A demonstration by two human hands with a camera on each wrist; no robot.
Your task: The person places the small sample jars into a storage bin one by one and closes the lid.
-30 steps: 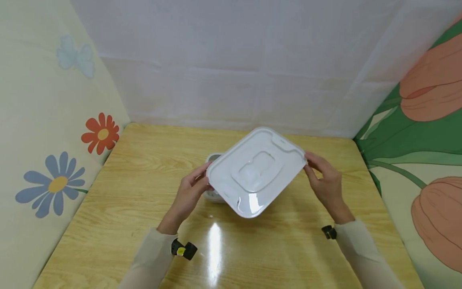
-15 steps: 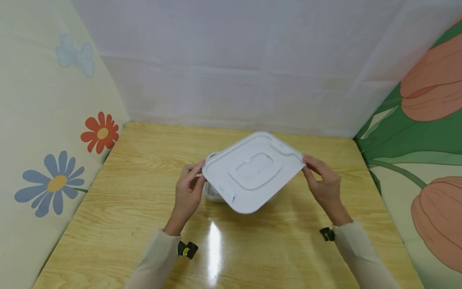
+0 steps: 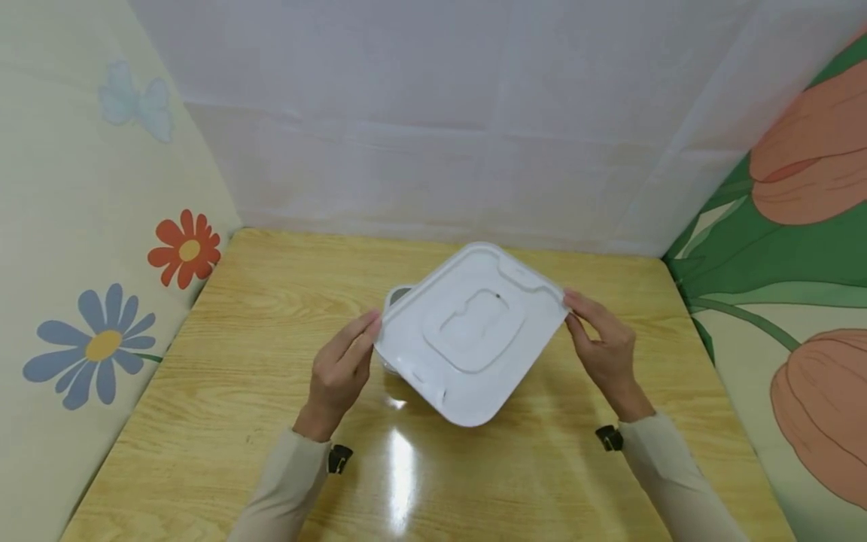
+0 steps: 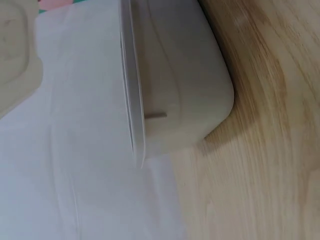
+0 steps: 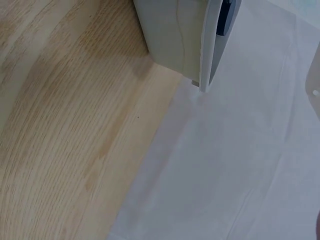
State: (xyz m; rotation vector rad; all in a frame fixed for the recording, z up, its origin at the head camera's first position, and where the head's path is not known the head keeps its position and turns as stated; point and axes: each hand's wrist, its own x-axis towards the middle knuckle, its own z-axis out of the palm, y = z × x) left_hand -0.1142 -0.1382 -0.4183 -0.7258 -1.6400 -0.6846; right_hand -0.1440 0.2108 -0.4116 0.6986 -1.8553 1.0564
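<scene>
A white plastic lid (image 3: 474, 339), rectangular with rounded corners and a raised pattern, is held tilted in the air. My left hand (image 3: 340, 375) pinches its left edge, while the fingers of my right hand (image 3: 605, 352) grip its right corner. Underneath, a white storage box (image 3: 391, 299) stands on the table, mostly hidden by the lid in the head view. The left wrist view shows the side wall of the box (image 4: 192, 80) and part of the lid (image 4: 17, 60) apart from it. Inside the box, the right wrist view shows something dark (image 5: 228, 20), too cut off to identify.
The wood-grain table (image 3: 257, 361) carries the box near its middle. A white cloth backdrop (image 3: 420, 135) rises behind the table's far edge. Flower-printed panels flank both sides, the left panel (image 3: 81, 226) pale and the right panel (image 3: 806, 286) with large tulips.
The lid has shifted slightly left, and its near corner has swung lower toward me. My left hand has moved down and left with it; my right hand has drifted slightly left.
</scene>
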